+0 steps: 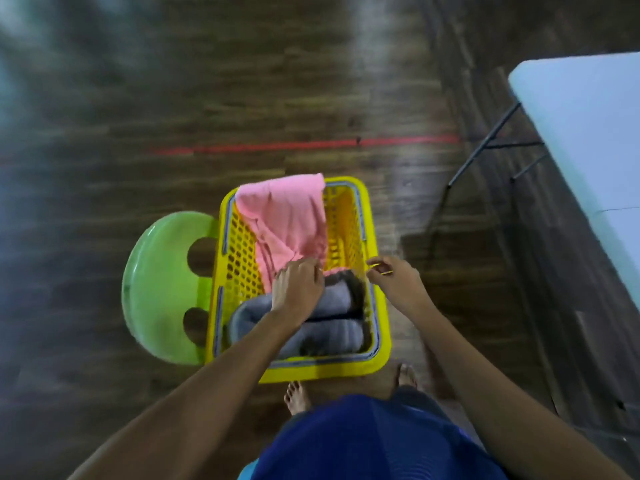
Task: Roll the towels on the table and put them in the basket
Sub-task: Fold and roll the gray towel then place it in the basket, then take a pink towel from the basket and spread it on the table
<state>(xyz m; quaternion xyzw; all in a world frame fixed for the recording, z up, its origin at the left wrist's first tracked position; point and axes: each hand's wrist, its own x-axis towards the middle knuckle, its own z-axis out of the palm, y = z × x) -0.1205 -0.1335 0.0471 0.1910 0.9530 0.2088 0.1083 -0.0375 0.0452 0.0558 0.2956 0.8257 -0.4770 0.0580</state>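
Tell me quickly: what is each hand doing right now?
Left hand: holding the pink cloth towel draped into the yellow plastic basket.
Right hand: at the basket's rim, grip cannot be told.

Dim, motion-blurred wide-angle view; glare streaks the dark floor (374, 64).

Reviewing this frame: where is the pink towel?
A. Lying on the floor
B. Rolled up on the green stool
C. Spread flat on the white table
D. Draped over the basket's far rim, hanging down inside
D: the pink towel hangs over the far rim of the yellow basket and runs down inside, where the left hand grips its lower end above the grey rolled towels.
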